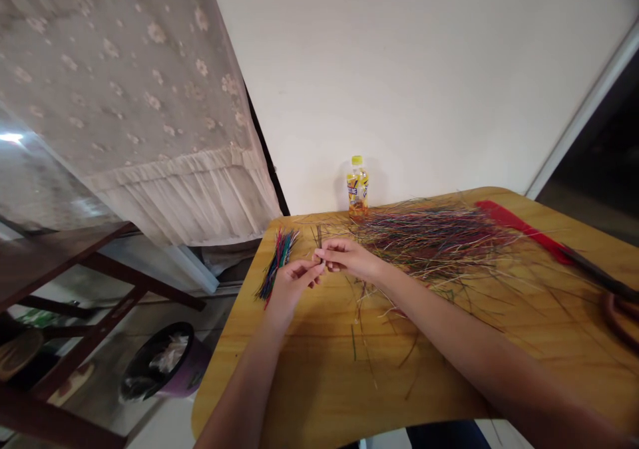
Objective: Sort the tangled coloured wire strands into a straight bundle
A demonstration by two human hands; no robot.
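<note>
We note both hands close together over the wooden table (319,369), toward its left side. Between them stands a small bundle of dark, thin strands (319,237), its upper ends fanning above the fingertips. The right hand (345,257) has thumb and forefinger pinched narrow on that bundle; the left hand (295,281) brings its thumb and fingertips near together at the lower end, though we cannot tell whether they grip it. Just beside the left hand lies a bundle of coloured strands (278,263), blue, green and red among them. Right of the hands we record a broad, loose heap of strands (429,233), mixed in colour, with stray ends reaching toward the near edge. A bottle (358,193) with a yellow cap stands behind the heap, near the wall. Farther right: a red strip (524,231), then dark-bladed scissors (602,276) close to it.
</note>
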